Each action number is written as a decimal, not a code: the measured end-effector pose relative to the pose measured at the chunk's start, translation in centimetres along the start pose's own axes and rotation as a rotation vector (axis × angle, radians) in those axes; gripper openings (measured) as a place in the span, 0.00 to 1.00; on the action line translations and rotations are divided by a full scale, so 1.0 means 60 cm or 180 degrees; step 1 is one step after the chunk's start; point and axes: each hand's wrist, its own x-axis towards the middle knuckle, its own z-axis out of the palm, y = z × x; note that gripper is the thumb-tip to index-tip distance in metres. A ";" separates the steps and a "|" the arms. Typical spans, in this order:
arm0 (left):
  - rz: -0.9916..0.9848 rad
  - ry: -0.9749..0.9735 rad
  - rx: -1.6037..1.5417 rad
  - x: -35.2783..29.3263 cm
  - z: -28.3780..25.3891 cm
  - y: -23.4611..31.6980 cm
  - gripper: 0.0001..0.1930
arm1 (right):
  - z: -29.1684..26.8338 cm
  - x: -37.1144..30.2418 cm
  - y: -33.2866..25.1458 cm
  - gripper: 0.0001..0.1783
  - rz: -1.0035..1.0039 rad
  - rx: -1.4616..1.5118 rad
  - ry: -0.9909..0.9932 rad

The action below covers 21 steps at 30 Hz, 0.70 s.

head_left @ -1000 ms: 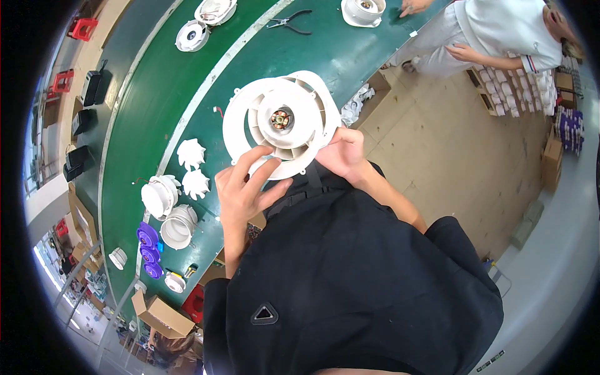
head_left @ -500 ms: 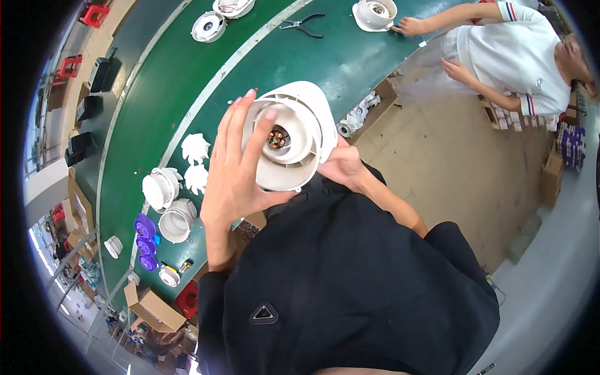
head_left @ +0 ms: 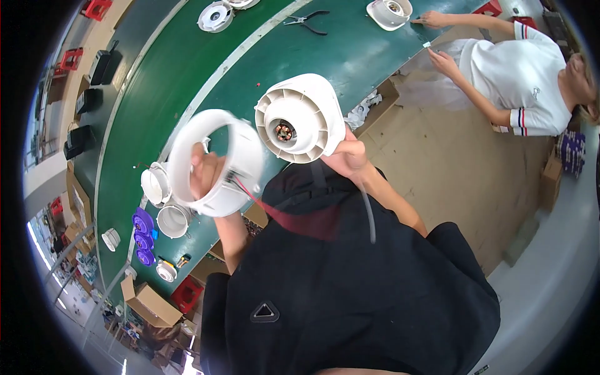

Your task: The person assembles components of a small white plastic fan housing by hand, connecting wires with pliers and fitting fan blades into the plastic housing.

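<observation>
My left hand [head_left: 206, 170] grips a white plastic ring housing [head_left: 249, 150], its fingers showing through the opening. The ring is tilted and blurred, and a thin red wire trails from its side toward my black top. To the right, a white ribbed motor base [head_left: 331, 100] with copper windings in its central hole is held by my right hand [head_left: 345, 156] at its lower right edge. Most of that hand's fingers are hidden behind the base. Ring and base are apart, both held above the table's near edge.
Left on the green table [head_left: 244, 75] stand white housings [head_left: 174, 220] and purple round parts [head_left: 143, 228]. Pliers [head_left: 306, 22] lie at the far side. A co-worker's hand [head_left: 434, 19] is near another white housing [head_left: 390, 12]. An open cardboard box [head_left: 150, 304] sits lower left.
The ring housing has come off the motor base and moved left in my left hand. The base's ribs now show. The co-worker's lower hand has moved up toward the table edge.
</observation>
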 end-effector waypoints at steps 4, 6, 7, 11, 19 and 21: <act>-0.0439 -0.0487 0.0091 0.028 0.013 -0.050 0.14 | 0.007 0.001 0.006 0.44 0.0311 0.0214 0.0016; -0.0905 -0.0211 0.0556 0.029 0.012 -0.053 0.19 | 0.008 -0.006 0.004 0.44 0.0461 0.0310 0.0239; -0.0903 -0.0213 0.0555 0.034 0.012 -0.050 0.19 | 0.019 -0.007 0.002 0.44 0.0594 0.0398 0.0470; -0.0758 0.1003 0.4409 0.064 0.027 -0.025 0.18 | 0.029 -0.004 -0.004 0.42 0.0605 0.0660 0.0193; -0.0185 -0.0264 0.5965 0.043 0.109 -0.077 0.41 | 0.038 -0.006 0.001 0.41 0.0228 0.0432 0.0577; 0.0027 -0.0145 0.6203 0.037 0.119 -0.106 0.47 | 0.043 -0.004 0.008 0.41 0.0219 0.0377 0.0661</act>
